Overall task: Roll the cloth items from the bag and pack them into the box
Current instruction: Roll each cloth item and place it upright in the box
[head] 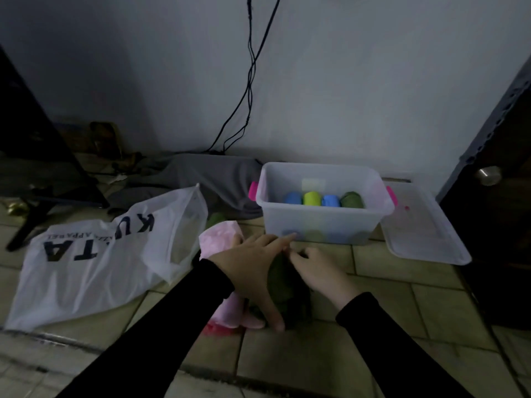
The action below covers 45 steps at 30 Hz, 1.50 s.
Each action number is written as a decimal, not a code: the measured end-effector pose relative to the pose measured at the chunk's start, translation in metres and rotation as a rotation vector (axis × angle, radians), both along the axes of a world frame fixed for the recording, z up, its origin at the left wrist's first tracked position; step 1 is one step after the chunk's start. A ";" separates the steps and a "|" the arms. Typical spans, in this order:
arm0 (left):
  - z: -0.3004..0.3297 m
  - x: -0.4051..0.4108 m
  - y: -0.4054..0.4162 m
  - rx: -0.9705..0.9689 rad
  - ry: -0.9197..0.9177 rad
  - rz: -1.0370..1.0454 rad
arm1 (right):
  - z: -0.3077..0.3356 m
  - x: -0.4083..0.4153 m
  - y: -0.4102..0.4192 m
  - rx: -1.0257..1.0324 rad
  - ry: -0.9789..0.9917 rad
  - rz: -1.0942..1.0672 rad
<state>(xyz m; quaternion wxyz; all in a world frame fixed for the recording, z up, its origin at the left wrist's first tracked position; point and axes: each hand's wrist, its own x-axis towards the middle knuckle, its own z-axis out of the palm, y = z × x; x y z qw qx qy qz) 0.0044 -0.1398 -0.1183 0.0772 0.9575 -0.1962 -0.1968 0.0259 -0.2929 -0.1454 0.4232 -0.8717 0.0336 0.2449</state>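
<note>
A dark green cloth [290,291] lies on the tiled floor in front of me, partly rolled. My left hand [253,271] lies flat over its left side with the fingers stretched out. My right hand [316,271] grips its far right edge with curled fingers. A pink cloth [221,239] lies under and to the left of my left wrist. The clear plastic box [324,222] with pink handles stands just beyond, holding several rolled cloths, blue, yellow-green and dark green [352,200]. The white plastic bag [94,259] with black letters lies at the left.
The box's clear lid [422,228] lies on the floor to the right of the box. A grey cloth [212,179] is heaped by the wall behind the bag. Black cables [250,81] hang down the wall. A dark door with a knob [488,175] stands at the right.
</note>
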 end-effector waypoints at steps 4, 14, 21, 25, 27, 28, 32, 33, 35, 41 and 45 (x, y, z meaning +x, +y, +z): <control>-0.012 -0.006 0.005 -0.019 -0.158 -0.077 | 0.000 -0.004 0.007 -0.030 -0.017 -0.040; 0.038 0.000 0.004 -0.457 -0.432 -0.054 | 0.048 0.006 0.011 0.946 0.076 -0.301; 0.054 0.013 0.018 -0.514 -0.559 -0.030 | 0.064 0.025 -0.009 0.759 -0.240 -0.526; 0.052 0.022 0.028 -0.418 -0.693 -0.011 | 0.089 0.027 -0.034 0.364 -0.699 -0.448; 0.049 0.022 0.024 -0.462 -0.709 -0.019 | 0.093 0.033 -0.041 0.239 -0.818 -0.410; 0.049 0.024 0.022 -0.501 -0.716 -0.029 | 0.093 0.037 -0.043 0.224 -0.835 -0.419; 0.059 0.028 0.014 -0.618 -0.738 -0.061 | 0.085 0.053 -0.047 0.262 -0.753 -0.454; 0.064 0.028 0.012 -0.643 -0.745 -0.072 | 0.084 0.056 -0.047 0.273 -0.732 -0.468; 0.071 0.027 0.008 -0.691 -0.751 -0.093 | 0.080 0.061 -0.044 0.316 -0.699 -0.495; 0.082 0.034 0.012 -0.759 -0.688 -0.037 | 0.086 0.068 -0.040 0.415 -0.528 -0.546; 0.083 0.043 0.023 -0.572 -0.717 0.037 | 0.108 0.040 -0.031 0.090 -0.975 -0.613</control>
